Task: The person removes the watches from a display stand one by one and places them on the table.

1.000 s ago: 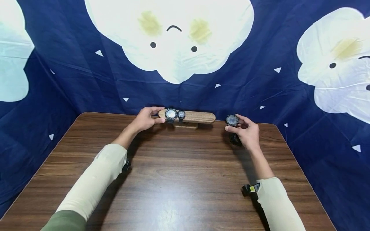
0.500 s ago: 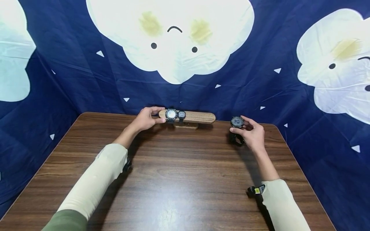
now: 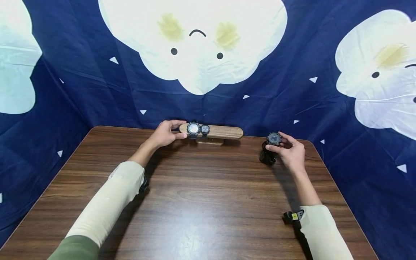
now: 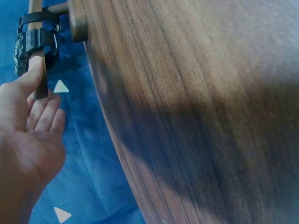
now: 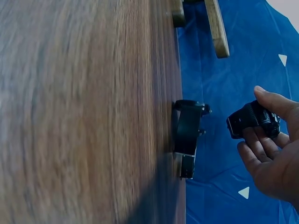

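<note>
My left hand [image 3: 165, 133] pinches the left end of a wooden watch stand [image 3: 227, 132], thumb in front and fingers behind. In the left wrist view the thumb presses on the bar [image 4: 41, 88] near a strapped watch [image 4: 39, 39]. Beside that hand, a large round watch [image 3: 193, 128] and a smaller squarish watch [image 3: 204, 129] are strapped around the bar. My right hand [image 3: 292, 153] holds a black round-faced watch [image 3: 274, 138] above the table, its dial up. Just below it another black watch [image 3: 267, 156] lies on the table; in the right wrist view this watch [image 5: 187, 135] is apart from the hand.
The wooden table [image 3: 201, 195] ends at a back edge close behind the stand. A blue curtain [image 3: 123, 90] with white cloud shapes hangs behind it. Small black wrist cameras sit at both sleeves, the right one [image 3: 292, 216] plainly visible.
My right hand has moved to the right, away from the stand, and slightly nearer, carrying the watch. More of the watch lying on the table now shows. The left hand stays on the stand.
</note>
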Demonstrator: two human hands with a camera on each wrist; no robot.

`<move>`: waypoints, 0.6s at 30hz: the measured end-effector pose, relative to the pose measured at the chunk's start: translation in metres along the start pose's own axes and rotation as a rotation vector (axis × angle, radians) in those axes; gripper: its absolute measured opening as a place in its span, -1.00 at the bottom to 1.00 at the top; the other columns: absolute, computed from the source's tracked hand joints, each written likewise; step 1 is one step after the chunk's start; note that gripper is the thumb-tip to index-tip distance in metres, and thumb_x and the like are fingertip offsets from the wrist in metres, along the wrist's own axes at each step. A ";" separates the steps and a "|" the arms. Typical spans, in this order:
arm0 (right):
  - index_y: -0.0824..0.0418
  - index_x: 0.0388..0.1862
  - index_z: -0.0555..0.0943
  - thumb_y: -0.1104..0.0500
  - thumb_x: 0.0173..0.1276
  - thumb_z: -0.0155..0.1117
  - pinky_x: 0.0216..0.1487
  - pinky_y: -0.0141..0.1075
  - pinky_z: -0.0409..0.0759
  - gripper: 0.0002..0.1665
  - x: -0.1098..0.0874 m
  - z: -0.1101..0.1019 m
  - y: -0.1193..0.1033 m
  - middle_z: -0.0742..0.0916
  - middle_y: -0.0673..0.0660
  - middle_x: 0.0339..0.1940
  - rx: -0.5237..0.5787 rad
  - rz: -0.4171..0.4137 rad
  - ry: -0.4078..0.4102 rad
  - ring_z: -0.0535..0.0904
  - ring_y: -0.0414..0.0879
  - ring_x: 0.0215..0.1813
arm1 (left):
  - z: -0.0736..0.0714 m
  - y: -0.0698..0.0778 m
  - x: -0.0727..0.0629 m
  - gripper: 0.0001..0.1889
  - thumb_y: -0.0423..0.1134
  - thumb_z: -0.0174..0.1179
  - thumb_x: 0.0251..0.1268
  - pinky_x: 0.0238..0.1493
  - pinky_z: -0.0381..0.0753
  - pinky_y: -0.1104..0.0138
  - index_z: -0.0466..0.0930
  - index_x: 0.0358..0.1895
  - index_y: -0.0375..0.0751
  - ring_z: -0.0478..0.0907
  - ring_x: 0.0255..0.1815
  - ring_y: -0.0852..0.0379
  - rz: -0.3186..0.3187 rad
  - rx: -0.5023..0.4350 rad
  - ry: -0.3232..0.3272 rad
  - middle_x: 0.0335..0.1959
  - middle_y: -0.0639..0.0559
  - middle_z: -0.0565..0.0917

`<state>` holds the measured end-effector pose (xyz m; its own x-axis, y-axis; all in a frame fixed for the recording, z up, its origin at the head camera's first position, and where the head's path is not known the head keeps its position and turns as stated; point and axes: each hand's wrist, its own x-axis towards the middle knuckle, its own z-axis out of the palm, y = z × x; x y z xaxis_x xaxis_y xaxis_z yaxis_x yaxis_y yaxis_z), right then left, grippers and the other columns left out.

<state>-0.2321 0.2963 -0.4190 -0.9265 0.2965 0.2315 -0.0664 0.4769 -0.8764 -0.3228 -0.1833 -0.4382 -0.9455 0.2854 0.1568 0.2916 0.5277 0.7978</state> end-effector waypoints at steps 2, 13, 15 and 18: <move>0.15 0.50 0.70 0.16 0.17 0.82 0.00 -0.61 0.58 -0.12 0.000 -0.003 0.000 0.83 0.31 0.18 -0.007 0.007 0.000 0.67 -0.39 -0.10 | 0.000 0.000 0.000 -0.34 -0.26 0.60 0.38 0.56 0.49 -0.08 0.63 0.50 -0.30 0.58 0.52 -0.24 0.002 -0.003 0.002 0.44 -0.25 0.68; 0.09 0.51 0.70 0.15 0.14 0.84 -0.04 -0.62 0.57 -0.09 0.003 -0.016 0.011 0.87 0.03 0.02 -0.035 0.049 0.014 0.66 -0.42 -0.12 | -0.001 0.003 -0.001 -0.35 -0.25 0.59 0.39 0.58 0.46 -0.09 0.63 0.50 -0.30 0.58 0.52 -0.26 -0.010 0.006 -0.003 0.44 -0.27 0.68; 0.09 0.52 0.69 0.14 0.14 0.85 -0.05 -0.62 0.57 -0.07 0.003 -0.018 0.012 0.86 0.00 0.00 -0.041 0.054 0.015 0.65 -0.42 -0.12 | -0.001 0.003 -0.001 -0.35 -0.24 0.59 0.40 0.59 0.45 -0.10 0.62 0.50 -0.30 0.58 0.52 -0.26 -0.011 0.002 -0.006 0.44 -0.27 0.68; 0.11 0.54 0.67 0.14 0.14 0.85 -0.07 -0.63 0.56 -0.05 0.004 -0.021 0.015 0.84 -0.06 -0.04 -0.051 0.063 0.017 0.65 -0.43 -0.13 | -0.001 0.003 -0.001 -0.35 -0.25 0.58 0.40 0.59 0.44 -0.10 0.62 0.50 -0.31 0.58 0.52 -0.27 -0.009 0.002 -0.007 0.44 -0.27 0.68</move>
<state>-0.2287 0.3215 -0.4221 -0.9220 0.3410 0.1835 0.0115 0.4978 -0.8672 -0.3215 -0.1829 -0.4357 -0.9470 0.2864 0.1458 0.2837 0.5321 0.7977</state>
